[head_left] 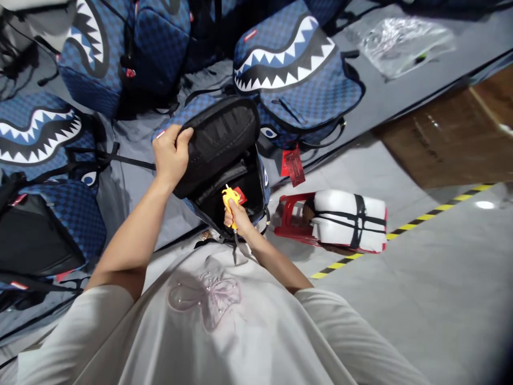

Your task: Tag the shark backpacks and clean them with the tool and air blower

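Note:
An opened blue checkered backpack [260, 176] with a black lining lies right in front of me. My left hand [171, 152] is closed on the edge of its raised flap [222, 131], thumb on the black inner side. In my right hand [239, 218] is a yellow tagging gun [230, 199], held over the open compartment with its thin tip pointing away from me. A red tag [241, 195] shows just beside the gun, inside the opening. A strap [237, 248] hangs below my right hand.
Several more blue checkered backpacks with shark mouths, one with red tags [294, 164], lie on the grey-covered table [140, 141]. Clear plastic [404, 45] lies at the back right. On the floor right stand a red stool-like frame with a strapped white bundle [348, 219] and a cardboard box [444, 133].

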Demonstrator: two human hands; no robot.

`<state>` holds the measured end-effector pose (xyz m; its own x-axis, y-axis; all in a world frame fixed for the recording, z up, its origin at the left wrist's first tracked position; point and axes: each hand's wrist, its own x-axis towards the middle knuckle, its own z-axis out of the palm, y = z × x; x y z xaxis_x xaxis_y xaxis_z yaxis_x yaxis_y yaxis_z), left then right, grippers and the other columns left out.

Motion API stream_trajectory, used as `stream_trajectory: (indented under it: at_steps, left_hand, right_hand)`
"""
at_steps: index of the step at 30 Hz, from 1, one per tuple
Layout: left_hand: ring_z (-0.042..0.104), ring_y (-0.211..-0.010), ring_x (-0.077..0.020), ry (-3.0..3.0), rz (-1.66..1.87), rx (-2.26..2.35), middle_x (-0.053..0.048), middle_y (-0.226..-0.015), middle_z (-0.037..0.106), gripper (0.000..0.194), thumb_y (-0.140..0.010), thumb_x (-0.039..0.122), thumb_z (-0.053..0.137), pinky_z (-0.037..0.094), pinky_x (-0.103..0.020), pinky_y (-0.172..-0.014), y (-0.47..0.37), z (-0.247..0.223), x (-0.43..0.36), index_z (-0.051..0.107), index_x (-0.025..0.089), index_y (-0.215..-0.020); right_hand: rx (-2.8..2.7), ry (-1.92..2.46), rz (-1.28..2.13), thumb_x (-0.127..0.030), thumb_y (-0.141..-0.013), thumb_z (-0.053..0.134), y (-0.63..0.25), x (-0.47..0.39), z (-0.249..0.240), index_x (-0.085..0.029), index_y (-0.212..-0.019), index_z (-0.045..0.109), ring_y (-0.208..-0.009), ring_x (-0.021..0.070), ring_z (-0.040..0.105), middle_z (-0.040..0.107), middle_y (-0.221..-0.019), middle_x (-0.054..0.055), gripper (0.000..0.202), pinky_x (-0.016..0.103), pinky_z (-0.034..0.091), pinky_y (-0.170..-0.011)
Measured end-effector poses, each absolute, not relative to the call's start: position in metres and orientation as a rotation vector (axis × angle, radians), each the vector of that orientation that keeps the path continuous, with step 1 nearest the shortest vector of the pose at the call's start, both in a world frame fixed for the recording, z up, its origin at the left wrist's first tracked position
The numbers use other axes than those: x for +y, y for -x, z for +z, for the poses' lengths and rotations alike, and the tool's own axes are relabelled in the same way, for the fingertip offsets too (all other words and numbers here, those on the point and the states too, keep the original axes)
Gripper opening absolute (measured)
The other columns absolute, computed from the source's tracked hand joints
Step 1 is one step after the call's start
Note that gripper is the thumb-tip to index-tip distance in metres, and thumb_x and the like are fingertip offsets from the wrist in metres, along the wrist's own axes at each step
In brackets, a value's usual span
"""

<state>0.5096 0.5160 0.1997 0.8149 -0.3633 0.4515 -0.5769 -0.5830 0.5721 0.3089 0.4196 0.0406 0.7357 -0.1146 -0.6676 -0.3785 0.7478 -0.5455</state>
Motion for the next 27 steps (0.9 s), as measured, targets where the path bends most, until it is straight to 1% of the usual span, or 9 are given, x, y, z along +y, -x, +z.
stream_trajectory:
  at_steps: [8, 11, 14, 16, 18, 20, 22, 25, 27]
  left_hand:
    - [0.059, -0.074, -0.0169, -2.243, 0.377, -0.787, 0.001, -0.062, 0.046, 0.043, -0.099, 0.056, 0.041, 0.043, -0.03, -0.07, -0.512, 0.202, 0.508, 0.059, 0.022, -0.078]
    - [0.061, -0.074, -0.0173, -2.234, 0.35, -0.825, 0.0, -0.063, 0.048, 0.043, -0.099, 0.055, 0.041, 0.042, -0.029, -0.069, -0.51, 0.204, 0.505, 0.061, 0.022, -0.08]
    - [0.062, -0.075, -0.0177, -2.226, 0.291, -0.919, -0.001, -0.065, 0.054, 0.04, -0.097, 0.055, 0.044, 0.042, -0.029, -0.07, -0.505, 0.21, 0.502, 0.062, 0.022, -0.084]
    - [0.063, -0.077, -0.0181, -2.221, 0.24, -0.978, -0.002, -0.067, 0.057, 0.038, -0.096, 0.056, 0.046, 0.042, -0.028, -0.071, -0.502, 0.213, 0.501, 0.063, 0.023, -0.087]
    - [0.064, -0.079, -0.0187, -2.217, 0.196, -1.014, -0.002, -0.069, 0.06, 0.038, -0.096, 0.057, 0.045, 0.042, -0.028, -0.072, -0.501, 0.215, 0.5, 0.063, 0.023, -0.089]
    - [0.065, -0.081, -0.0198, -2.216, 0.153, -1.054, -0.003, -0.072, 0.061, 0.04, -0.096, 0.057, 0.044, 0.043, -0.029, -0.074, -0.502, 0.214, 0.498, 0.063, 0.023, -0.089]
    - [0.066, -0.085, -0.0214, -2.214, 0.114, -1.105, -0.004, -0.075, 0.063, 0.041, -0.096, 0.058, 0.044, 0.044, -0.031, -0.077, -0.504, 0.215, 0.495, 0.063, 0.022, -0.09]
    - [0.066, -0.095, -0.0245, -2.209, 0.115, -1.127, -0.006, -0.084, 0.066, 0.042, -0.096, 0.058, 0.043, 0.045, -0.034, -0.083, -0.499, 0.217, 0.496, 0.064, 0.022, -0.095]
    - [0.063, -0.107, -0.0266, -2.18, 0.16, -1.106, -0.009, -0.098, 0.068, 0.039, -0.098, 0.054, 0.042, 0.045, -0.038, -0.09, -0.479, 0.214, 0.502, 0.064, 0.022, -0.105]
  right_hand:
    - [0.82, 0.798, 0.036, -0.075, -0.089, 0.044, -0.315, 0.415, 0.043, -0.024, -0.073, 0.036, -0.035, 0.0063, 0.027, 0.024, -0.043, -0.013, 0.054, 0.018, 0.032, -0.036]
    - [0.82, 0.898, 0.104, -0.069, -0.086, 0.057, -0.317, 0.419, 0.051, -0.024, -0.074, 0.039, -0.033, 0.0066, 0.03, 0.029, -0.042, -0.013, 0.05, 0.019, 0.032, -0.034]
    - [0.811, 1.041, 0.226, -0.052, -0.08, 0.075, -0.309, 0.407, 0.069, -0.023, -0.075, 0.046, -0.029, 0.0078, 0.033, 0.035, -0.039, -0.012, 0.041, 0.02, 0.029, -0.03]
    - [0.81, 1.14, 0.306, -0.039, -0.079, 0.079, -0.294, 0.386, 0.089, -0.021, -0.075, 0.051, -0.026, 0.0084, 0.032, 0.038, -0.037, -0.01, 0.033, 0.021, 0.023, -0.027]
    - [0.834, 1.345, 0.361, -0.033, -0.081, 0.077, -0.279, 0.359, 0.112, -0.018, -0.076, 0.055, -0.025, 0.0087, 0.034, 0.043, -0.038, -0.008, 0.027, 0.021, 0.02, -0.027]
    - [0.864, 1.671, 0.381, -0.036, -0.086, 0.07, -0.274, 0.334, 0.136, -0.018, -0.078, 0.056, -0.028, 0.0094, 0.039, 0.047, -0.041, -0.006, 0.025, 0.02, 0.024, -0.03]
    - [0.85, 2.0, 0.366, -0.04, -0.091, 0.064, -0.286, 0.316, 0.154, -0.017, -0.08, 0.057, -0.035, 0.0109, 0.047, 0.051, -0.046, -0.004, 0.027, 0.021, 0.033, -0.037]
    - [0.739, 2.337, 0.338, -0.04, -0.089, 0.066, -0.333, 0.304, 0.168, -0.014, -0.083, 0.062, -0.056, 0.0156, 0.062, 0.06, -0.059, 0.001, 0.027, 0.023, 0.045, -0.054]
    - [0.665, 2.443, 0.304, -0.04, -0.089, 0.067, -0.37, 0.298, 0.172, -0.012, -0.082, 0.064, -0.073, 0.0177, 0.068, 0.065, -0.069, 0.004, 0.029, 0.023, 0.048, -0.066]
